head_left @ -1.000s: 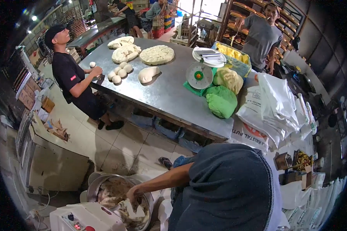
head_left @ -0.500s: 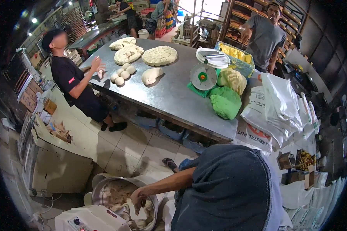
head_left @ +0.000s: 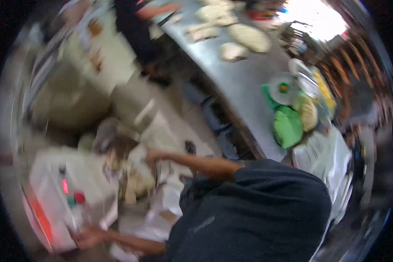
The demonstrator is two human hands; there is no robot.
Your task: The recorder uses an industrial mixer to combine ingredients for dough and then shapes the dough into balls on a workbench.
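The picture is smeared by motion. My right hand (head_left: 153,154) is in the steel mixer bowl (head_left: 107,130), its fingers closed on what looks like a white scraper (head_left: 137,155). Pale dough (head_left: 135,187) lies in the bowl below it. My left hand (head_left: 89,238) is low at the front of the white mixer housing (head_left: 48,174), below its red button (head_left: 79,197). Its fingers are too blurred to read, and I cannot tell whether it touches the machine.
A steel table (head_left: 218,83) bears dough pieces (head_left: 249,37), a dial scale (head_left: 279,89) and a green bundle (head_left: 287,126). White sacks (head_left: 318,161) lie at right. A co-worker in black (head_left: 133,30) stands at the table's far left; a grey-shirted person (head_left: 360,100) is at right.
My view has swung sharply and blurred, shifting the table up and right. My left hand has come into sight at the mixer housing. My right hand remains at the bowl.
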